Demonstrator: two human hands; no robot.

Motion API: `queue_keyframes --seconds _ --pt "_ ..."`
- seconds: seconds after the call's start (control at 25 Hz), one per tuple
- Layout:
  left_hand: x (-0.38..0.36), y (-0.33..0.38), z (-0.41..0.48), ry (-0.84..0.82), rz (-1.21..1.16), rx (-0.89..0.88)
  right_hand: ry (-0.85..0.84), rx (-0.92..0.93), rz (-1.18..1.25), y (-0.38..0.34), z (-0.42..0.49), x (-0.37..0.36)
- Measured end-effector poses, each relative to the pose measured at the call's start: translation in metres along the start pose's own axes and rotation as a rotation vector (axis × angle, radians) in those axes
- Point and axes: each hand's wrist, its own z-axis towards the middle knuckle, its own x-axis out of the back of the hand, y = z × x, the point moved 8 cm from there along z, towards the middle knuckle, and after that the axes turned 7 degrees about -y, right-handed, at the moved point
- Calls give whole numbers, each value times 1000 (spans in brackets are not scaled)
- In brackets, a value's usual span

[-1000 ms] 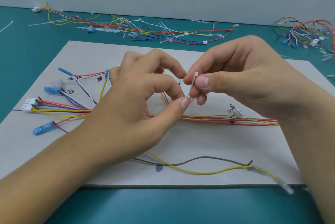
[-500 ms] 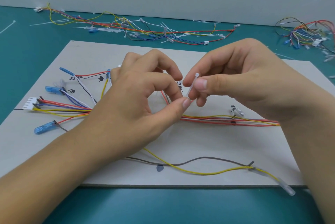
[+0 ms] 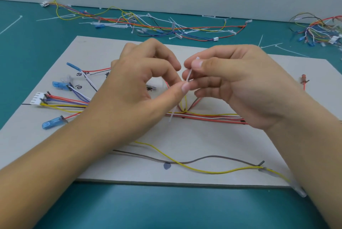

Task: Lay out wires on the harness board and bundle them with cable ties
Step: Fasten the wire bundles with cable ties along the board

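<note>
**Surface** [image 3: 166, 210]: teal mat, carrying everything below.

**Board** [image 3: 203, 136]: grey sheet lying flat at the middle of the surface, with hand-written marks.

**Left hand** [image 3: 137, 88]: over the board's middle, fingers curled. Thumb tip and forefinger pinch the cable tie at about mid-length.

**Right hand** [image 3: 240, 84]: facing the left, fingertips nearly touching it. Thumb and forefinger pinch the tie near its upper end.

**Loose wire heaps** [image 3: 148, 25]: one along the far edge and a second at the far right [image 3: 318, 30]. Both are off the board, with spare ties scattered among them.

**Main wire run** [image 3: 212, 116]: red, white and yellow wires laid side by side across the board, passing under both hands. A few strands rise from it at a junction directly below the fingertips.

**Yellow wire** [image 3: 203, 172] and **brown wire** [image 3: 212, 156]: lying loose near the board's front edge, crossing each other.

**White plug** [image 3: 38, 98] and **blue terminals** [image 3: 50, 123]: at the left ends of the wires.

**Cable tie** [image 3: 189, 75]: white, held in the air between both hands. Its long axis is steep, with the top leaning toward the right hand and the tail pointing down-left onto the wire run. The junction sits just beneath it, about equally near to both hands. The next step is probably to close the tie there.
</note>
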Motion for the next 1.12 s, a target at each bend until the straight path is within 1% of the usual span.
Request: queue_keyframes --seconds 0.12,0.2,0.28,0.36,0.52,0.64,0.96,1.04,1.12 --pt "0 -7 1 -29 13 41 160 67 0 -5 -1 12" --pt "-2 -10 1 -91 63 47 269 121 -90 -11 -3 22" --pt "-7 -11 1 -176 135 45 345 165 -189 -17 -5 28" --pt "-11 -11 1 -235 201 52 364 182 -257 -19 -5 26" --pt "-14 -12 0 -293 257 54 382 181 -380 -17 -3 22" --pt "-17 -11 1 -311 281 41 348 164 -421 -13 0 19" --pt "-25 -14 1 -334 391 14 128 59 -577 4 8 -3" --pt "-23 -14 1 -310 389 16 84 53 -593 5 8 -8" --pt "-15 -9 1 -245 375 2 48 49 -602 5 7 -11"
